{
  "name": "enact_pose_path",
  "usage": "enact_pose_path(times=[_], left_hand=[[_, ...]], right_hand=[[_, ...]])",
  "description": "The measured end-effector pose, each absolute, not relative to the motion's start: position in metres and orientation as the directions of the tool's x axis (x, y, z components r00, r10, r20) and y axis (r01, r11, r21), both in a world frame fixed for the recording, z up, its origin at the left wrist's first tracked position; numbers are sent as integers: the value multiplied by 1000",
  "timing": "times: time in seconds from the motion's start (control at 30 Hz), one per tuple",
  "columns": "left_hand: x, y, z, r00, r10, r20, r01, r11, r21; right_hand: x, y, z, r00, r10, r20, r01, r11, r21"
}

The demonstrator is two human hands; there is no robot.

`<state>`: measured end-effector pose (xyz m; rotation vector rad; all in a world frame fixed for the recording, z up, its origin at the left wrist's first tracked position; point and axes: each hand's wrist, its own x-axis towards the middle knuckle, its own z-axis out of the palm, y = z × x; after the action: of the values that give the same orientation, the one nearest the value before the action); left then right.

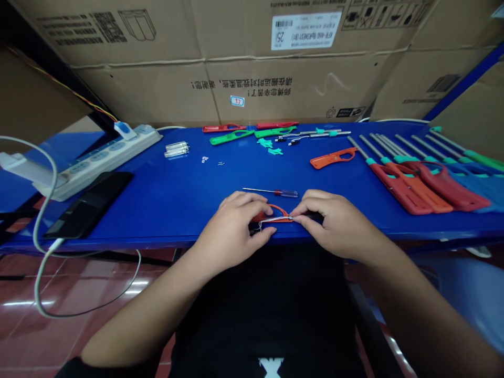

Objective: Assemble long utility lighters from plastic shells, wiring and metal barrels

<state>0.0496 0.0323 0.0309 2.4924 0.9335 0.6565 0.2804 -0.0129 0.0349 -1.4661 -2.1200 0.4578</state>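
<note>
While both hands work low at the front edge in the head view, the orange handle shell (281, 209) sits between them, near the rim of the blue table (157, 202). The left hand (230, 226) is half curled, fingers and thumb bracing the shell; should that hold slacken, the piece could slide off the edge. The right hand (334, 218) has thumb and forefinger closed in a pinch on a small part (291, 218) at the shell's right end, too covered to identify. White wires (271, 218) run towards it, so too hard a pull might work them loose. Knuckles could knock the screwdriver (286, 193) just beyond, and a careless sweep might scatter the tiny pieces (204, 159) farther back.
</note>
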Motion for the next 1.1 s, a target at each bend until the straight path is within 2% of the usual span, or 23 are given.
enact_pose_path(times=[0.13, 0.27, 0.5, 0.63, 0.77, 0.87, 1.1], left_hand=[[46, 32, 34, 663, 671, 331, 526, -732, 432], [49, 32, 37, 680, 648, 341, 483, -747, 456], [54, 50, 58, 747, 640, 179, 467, -698, 543], [48, 54, 65, 771, 612, 175, 471, -734, 490], [34, 42, 54, 845, 513, 149, 423, -813, 399], [27, 33, 41, 844, 489, 222, 404, -850, 338], [27, 41, 40, 806, 473, 357, 335, -861, 384]], right_hand=[[281, -14, 30, -279, 931, 237, 743, 365, -561], [281, -14, 27, -281, 928, 243, 735, 371, -568], [282, -12, 26, -272, 932, 240, 740, 362, -567], [282, -11, 25, -280, 928, 247, 732, 373, -571], [281, -12, 25, -276, 928, 250, 730, 372, -573], [281, -12, 25, -276, 929, 248, 730, 370, -575], [282, -13, 24, -273, 932, 238, 728, 362, -582]])
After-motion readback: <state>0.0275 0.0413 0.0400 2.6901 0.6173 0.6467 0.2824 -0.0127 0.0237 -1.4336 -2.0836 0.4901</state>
